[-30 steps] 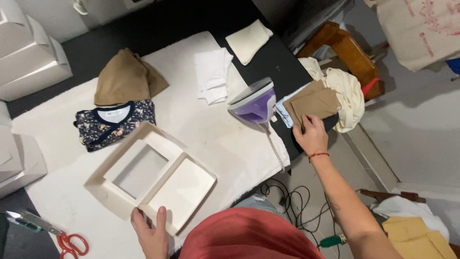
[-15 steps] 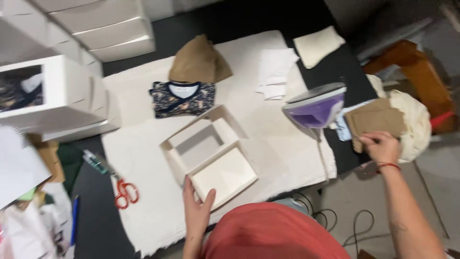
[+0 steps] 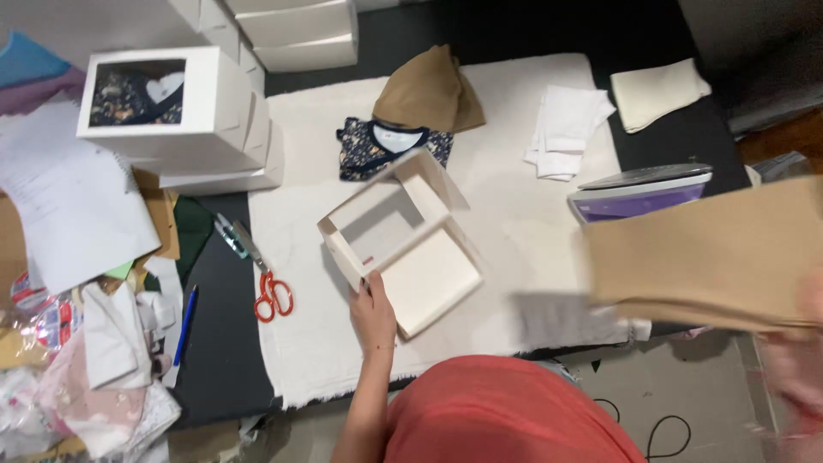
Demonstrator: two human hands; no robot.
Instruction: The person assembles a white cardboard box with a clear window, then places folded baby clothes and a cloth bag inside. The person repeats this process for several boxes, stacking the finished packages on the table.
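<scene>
My left hand (image 3: pixel 374 310) rests on the near edge of an open white box (image 3: pixel 403 244) whose windowed lid stands tilted up. The box lies on a white cloth (image 3: pixel 506 206) spread over the dark table. My right hand (image 3: pixel 801 343), blurred at the right edge, holds up a folded tan garment (image 3: pixel 711 253). The garment hangs in front of a purple and white iron (image 3: pixel 639 190). Behind the box lie a folded floral garment (image 3: pixel 377 146) and a brown folded one (image 3: pixel 429 90).
Red-handled scissors (image 3: pixel 270 291) and small snips (image 3: pixel 227 233) lie left of the box. Stacked white boxes (image 3: pixel 184 111) stand at the back left. White folded papers (image 3: pixel 566 129), a cream cloth (image 3: pixel 660 93), a blue pen (image 3: pixel 184 321) and a pile of clutter (image 3: pixel 77 343) surround the cloth.
My right hand has lifted the tan garment from the right side toward the table, now in front of the iron. The view has swung left. My left hand stays on the box.
</scene>
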